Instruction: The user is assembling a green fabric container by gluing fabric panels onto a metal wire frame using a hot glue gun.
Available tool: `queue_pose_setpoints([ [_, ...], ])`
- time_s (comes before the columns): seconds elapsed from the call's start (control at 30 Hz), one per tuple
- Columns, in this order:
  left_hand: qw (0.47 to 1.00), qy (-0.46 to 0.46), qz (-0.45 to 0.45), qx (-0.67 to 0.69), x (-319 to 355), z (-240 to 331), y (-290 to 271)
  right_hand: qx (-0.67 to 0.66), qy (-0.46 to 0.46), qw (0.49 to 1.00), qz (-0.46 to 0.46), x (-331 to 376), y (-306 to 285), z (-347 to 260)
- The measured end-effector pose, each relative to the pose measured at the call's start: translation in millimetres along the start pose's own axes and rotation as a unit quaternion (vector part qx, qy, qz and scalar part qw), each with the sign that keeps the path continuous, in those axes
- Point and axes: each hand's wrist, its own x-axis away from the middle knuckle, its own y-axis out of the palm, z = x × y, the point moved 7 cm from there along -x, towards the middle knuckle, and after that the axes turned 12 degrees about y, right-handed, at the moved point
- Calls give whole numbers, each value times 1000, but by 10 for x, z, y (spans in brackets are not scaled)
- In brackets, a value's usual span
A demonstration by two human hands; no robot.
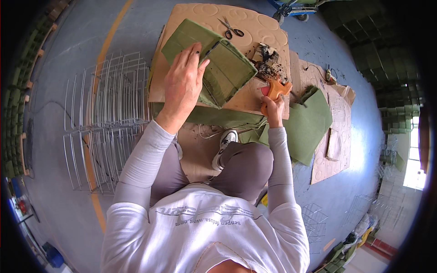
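Right now, the green box (231,68) sits on the brown-topped bench (205,12), turned so its corners point different ways. The left hand (182,88) lies on one side of it, fingers long and close together; I can't tell if that grip pinches the wall or just presses. The right hand (273,108) has its grip wrapped around the handle of an orange tool (275,88), just right of the box. To do this bit well, I think the left hand should keep the box from sliding, and the tool should go slowly, away from the fingers. Counting on the bench: one box, one orange tool, one pair of scissors (230,31) and one messy heap of dark scraps (267,59). The wire frames (111,79) on the floor are too tangled to count.
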Motion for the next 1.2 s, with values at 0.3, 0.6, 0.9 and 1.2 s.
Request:
queue_pose_setpoints([
  [0.3,1000,-2,16,4,29,-48,36,-20,-153,986,66,384,-71,-387],
  [0.6,1000,5,16,4,26,12,90,-140,-58,983,-107,595,-223,-437],
  [0.9,1000,16,5,4,30,45,142,-366,-23,874,-318,905,-414,-458],
  [1.2,997,60,-47,16,-22,205,251,-234,-28,879,-414,1160,-583,-617],
])
